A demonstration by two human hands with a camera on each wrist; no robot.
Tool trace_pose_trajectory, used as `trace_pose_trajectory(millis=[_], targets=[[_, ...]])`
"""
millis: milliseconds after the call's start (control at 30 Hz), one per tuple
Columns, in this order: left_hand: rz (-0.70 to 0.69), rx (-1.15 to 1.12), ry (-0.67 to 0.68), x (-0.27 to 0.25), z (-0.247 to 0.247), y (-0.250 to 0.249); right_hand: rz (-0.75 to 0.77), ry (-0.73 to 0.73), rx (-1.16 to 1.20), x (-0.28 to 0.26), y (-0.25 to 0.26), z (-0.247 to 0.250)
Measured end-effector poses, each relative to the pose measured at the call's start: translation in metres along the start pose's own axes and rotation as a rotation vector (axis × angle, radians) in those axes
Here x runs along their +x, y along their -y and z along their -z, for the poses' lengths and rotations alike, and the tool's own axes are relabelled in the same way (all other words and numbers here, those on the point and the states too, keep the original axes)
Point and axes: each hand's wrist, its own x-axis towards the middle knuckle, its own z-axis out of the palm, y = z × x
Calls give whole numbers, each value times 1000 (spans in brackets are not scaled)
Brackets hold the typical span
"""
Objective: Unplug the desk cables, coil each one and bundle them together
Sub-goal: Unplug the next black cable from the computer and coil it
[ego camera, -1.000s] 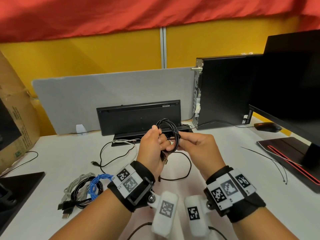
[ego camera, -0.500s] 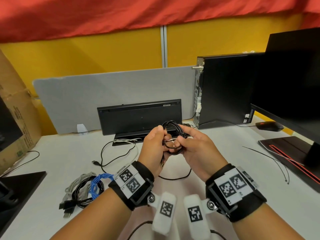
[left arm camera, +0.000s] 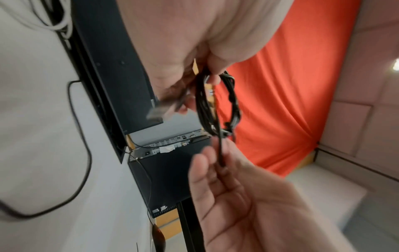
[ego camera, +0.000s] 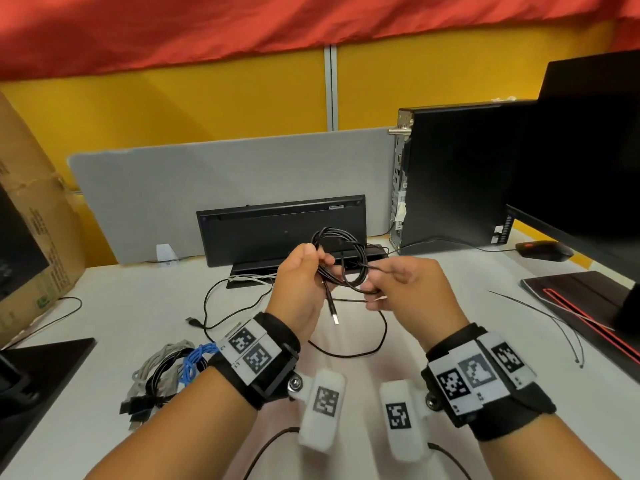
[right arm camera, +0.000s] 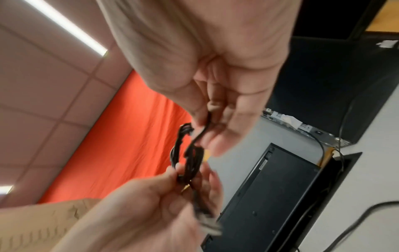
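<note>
Black cable coil (ego camera: 341, 261) upright, USB plug (ego camera: 333, 315) downward.

Open table in front of you, clutter at both sides and behind

You find bare table (ego camera: 104, 323) between your forearms and out to the front left, crossed only by a loose black cable (ego camera: 346, 353) lying under your hands. The cable bundle (ego camera: 166, 372) sits close by your left wrist. Behind your hands the upright keyboard (ego camera: 280, 230) and grey divider (ego camera: 207, 188) block reaching back; the computer tower (ego camera: 457, 174), monitor (ego camera: 588, 168) and mouse (ego camera: 543, 250) close the right, the cardboard box (ego camera: 31, 237) the left.
</note>
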Motion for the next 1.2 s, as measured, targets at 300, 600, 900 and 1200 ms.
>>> trace_pose_trajectory(millis=[300,600,900,1200], targets=[[145,211,223,0,21,-2,-42,72,161,6,3,15],[158,643,313,7,-7,-31,266,130,-471,18,10,19],[-126,844,236,2,1,-14,334,104,-772,18,17,31],[-311,773,214,-3,-4,-4,-101,209,-98,14,27,25]])
